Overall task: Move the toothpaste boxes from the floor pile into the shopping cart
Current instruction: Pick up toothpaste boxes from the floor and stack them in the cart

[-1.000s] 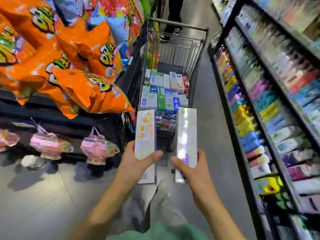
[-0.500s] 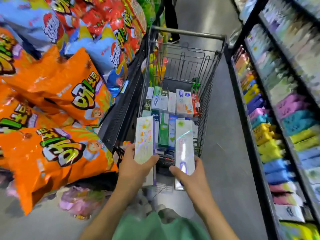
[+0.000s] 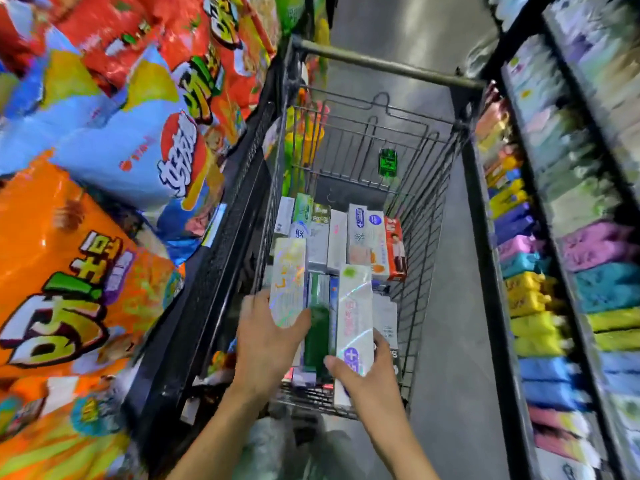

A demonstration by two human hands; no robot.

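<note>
Currently, the left hand (image 3: 265, 336) grips a pearly toothpaste box with orange print (image 3: 288, 280) by its near end, thumb across the top face and fingers curled beneath. The right hand (image 3: 367, 375) grips a second iridescent toothpaste box with pink print (image 3: 354, 310) in the same manner, thumb on the left edge and fingers wrapped around the right side. Both boxes lie lengthwise over the near half of the shopping cart (image 3: 426, 216), side by side, with a gap between them.

Below the held boxes, the cart basket contains further toothpaste boxes (image 3: 360, 237) packed in rows: white, green and red-sided cartons toward the middle, and a green carton (image 3: 317, 327) visible in the gap between the two held boxes. The far end of the basket floor is bare. A green tag (image 3: 387, 162) hangs on the far wire wall below the cart handle (image 3: 388, 65).

Snack bags (image 3: 104, 168) fill the rack along the cart's left side. Shelves of coloured packages (image 3: 540, 271) run along its right side; their detail is blurred.
</note>
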